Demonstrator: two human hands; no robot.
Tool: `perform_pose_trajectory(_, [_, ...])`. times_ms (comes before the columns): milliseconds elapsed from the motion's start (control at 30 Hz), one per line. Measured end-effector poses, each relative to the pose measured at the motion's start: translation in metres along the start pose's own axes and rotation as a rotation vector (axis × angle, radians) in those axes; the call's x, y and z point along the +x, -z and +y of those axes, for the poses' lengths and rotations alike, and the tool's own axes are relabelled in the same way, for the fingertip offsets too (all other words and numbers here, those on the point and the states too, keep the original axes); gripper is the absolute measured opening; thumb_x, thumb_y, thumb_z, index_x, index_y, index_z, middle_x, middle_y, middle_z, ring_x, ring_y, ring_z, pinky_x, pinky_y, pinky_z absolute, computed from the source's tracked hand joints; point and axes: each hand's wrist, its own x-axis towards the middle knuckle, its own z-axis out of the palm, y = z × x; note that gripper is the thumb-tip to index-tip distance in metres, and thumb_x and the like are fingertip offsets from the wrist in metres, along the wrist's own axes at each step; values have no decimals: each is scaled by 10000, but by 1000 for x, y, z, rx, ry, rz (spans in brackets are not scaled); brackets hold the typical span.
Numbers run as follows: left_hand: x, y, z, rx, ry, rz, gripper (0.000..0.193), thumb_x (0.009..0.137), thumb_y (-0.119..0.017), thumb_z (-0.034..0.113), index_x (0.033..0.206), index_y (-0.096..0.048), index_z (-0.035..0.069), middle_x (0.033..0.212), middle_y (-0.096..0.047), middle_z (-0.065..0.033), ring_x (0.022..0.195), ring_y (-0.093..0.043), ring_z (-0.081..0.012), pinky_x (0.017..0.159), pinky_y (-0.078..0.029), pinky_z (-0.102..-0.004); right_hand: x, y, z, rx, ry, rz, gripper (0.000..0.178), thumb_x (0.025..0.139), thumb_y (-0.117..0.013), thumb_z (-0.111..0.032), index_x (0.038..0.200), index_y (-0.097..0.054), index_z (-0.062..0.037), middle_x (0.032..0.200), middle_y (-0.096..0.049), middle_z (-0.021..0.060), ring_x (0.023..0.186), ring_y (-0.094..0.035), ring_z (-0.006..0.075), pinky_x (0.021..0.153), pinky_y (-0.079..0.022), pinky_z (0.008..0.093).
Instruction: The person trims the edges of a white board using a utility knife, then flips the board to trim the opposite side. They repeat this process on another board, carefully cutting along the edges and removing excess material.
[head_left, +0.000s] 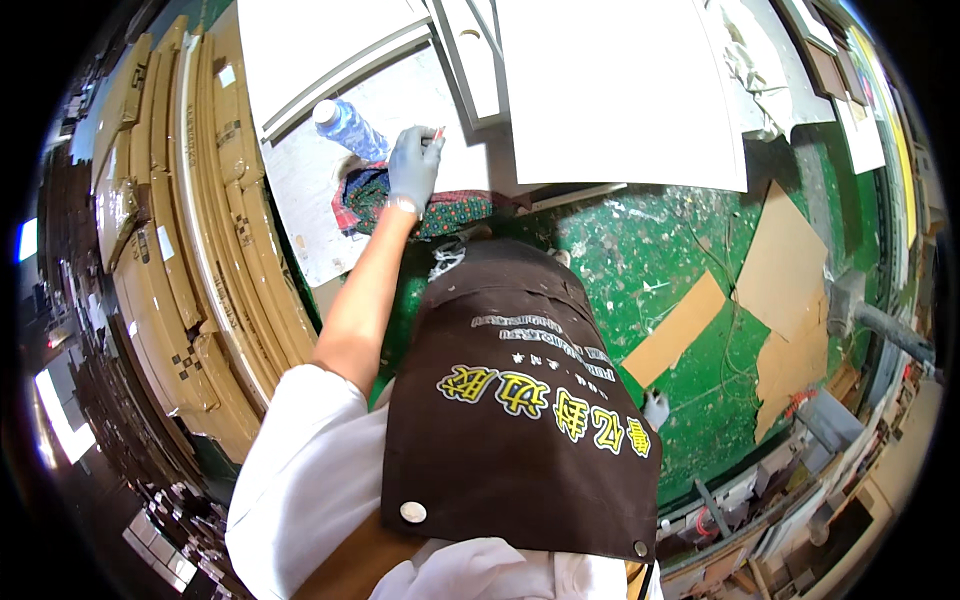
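Observation:
My left hand (413, 168), in a grey glove, reaches over a pale work surface (312, 215). Its fingers are closed in a pinch on a small red-and-white piece (438, 134), too small to name. Right beside this hand a clear bluish plastic bottle (352, 130) with a white cap lies tilted. Beneath the wrist is a bunched patterned cloth (455, 208) in red, green and dark blue. Low at my right side, past the edge of my brown apron (520, 430), a little of my gloved right hand (655, 409) shows; its fingers are mostly hidden.
A large white panel (620, 90) juts toward me, beside grey frame strips (465, 75). Flat cardboard packages (215, 230) stand along the left. Cardboard pieces (675, 328) lie on the green floor (640, 240) at right, near a thin cord and a grey pipe (893, 328).

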Motion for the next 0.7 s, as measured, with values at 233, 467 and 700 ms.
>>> perform_pose_trajectory(233, [-56, 38, 135, -300, -442, 328, 260, 899, -701, 257, 952, -576, 35, 897, -599, -126, 839, -592, -307, 787, -481, -378, 8, -8, 43, -133, -74, -258, 223, 827, -740, -196, 832, -646, 7, 708, -642, 49, 615, -562, 126, 564, -459, 311])
perform_pose_trajectory(467, [-76, 14, 159, -290, -356, 427, 134, 939, -636, 92, 1037, -568, 32, 943, -595, -59, 840, -554, -137, 779, -472, -288, 58, -23, 8, 114, -61, -183, 276, 821, -755, -254, 877, -674, 5, 729, -644, 51, 599, -591, 117, 529, -483, 297])
perform_pose_trajectory(700, [-78, 14, 168, -314, -297, 297, 144, 872, -696, 40, 994, -622, 23, 965, -664, -78, 875, -634, -186, 809, -509, -325, 124, -38, -15, 278, 13, -218, 193, 879, -721, -223, 930, -672, -43, 698, -593, 30, 561, -543, 99, 520, -463, 265])
